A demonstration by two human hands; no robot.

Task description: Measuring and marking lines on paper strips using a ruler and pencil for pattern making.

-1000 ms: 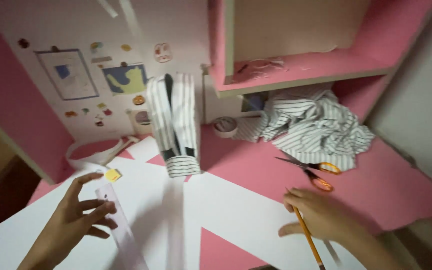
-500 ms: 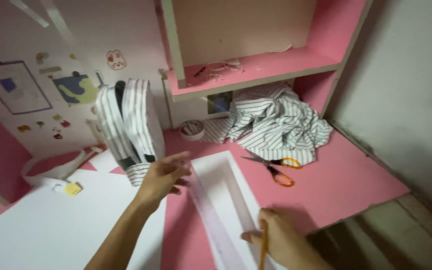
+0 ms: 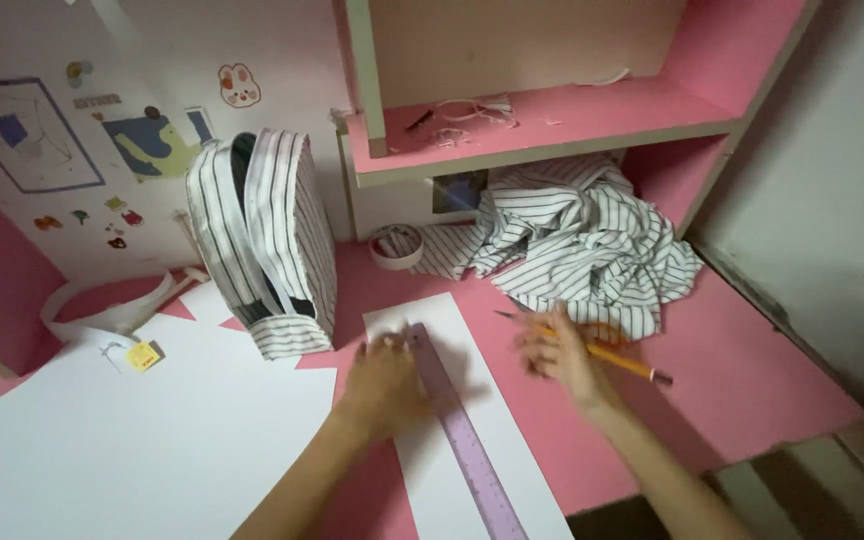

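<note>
My left hand [image 3: 389, 378] presses flat on the upper end of a purple ruler [image 3: 467, 445] that lies lengthwise on a narrow white paper strip [image 3: 457, 400] on the pink desk [image 3: 742, 380]. My right hand [image 3: 560, 352] hovers blurred just right of the strip and grips a yellow pencil [image 3: 620, 362], whose tip points right over the desk. A striped upright bag [image 3: 267, 250] stands just left of the strip's far end.
A large white sheet [image 3: 142, 440] covers the left of the desk, with a small yellow note [image 3: 143, 355] on it. Crumpled striped cloth [image 3: 582, 240] lies under a pink shelf [image 3: 552, 120]. A tape roll [image 3: 396, 245] sits by the wall. The desk's edge drops off at right.
My view has shifted right. My left hand slid along the ruler and now lies flat on it. My right hand lifted with the pencil toward the striped cloth, covering the scissors.
</note>
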